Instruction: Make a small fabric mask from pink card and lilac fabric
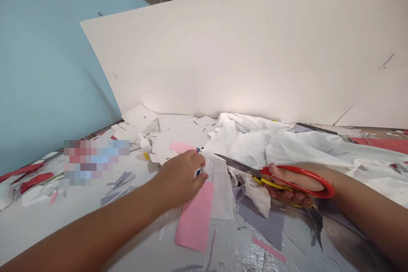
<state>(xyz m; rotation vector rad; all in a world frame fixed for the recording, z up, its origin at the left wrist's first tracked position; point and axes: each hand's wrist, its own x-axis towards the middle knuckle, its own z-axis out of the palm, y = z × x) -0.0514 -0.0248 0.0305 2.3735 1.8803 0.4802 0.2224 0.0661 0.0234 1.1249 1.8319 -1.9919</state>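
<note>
My right hand (287,182) is wrapped round the handles of a pair of scissors (299,174), one loop red and the other yellow. The metal blades point left and look closed together. My left hand (183,176) is curled over a strip of pink fabric (196,221), with small blue bits showing between the thumb and fingers; what they belong to is mostly hidden. More pink fabric (181,147) shows just beyond that hand. A flat piece of white fabric (221,187) lies right of the pink strip, below the scissor tips.
A heap of white cloth (255,136) spreads behind and right of the scissors. Grey fabric scraps (264,216) and a thin pink strip (269,250) lie in front. White card pieces (172,131) and a small white bottle (145,146) are further back, before a tall white panel (242,51).
</note>
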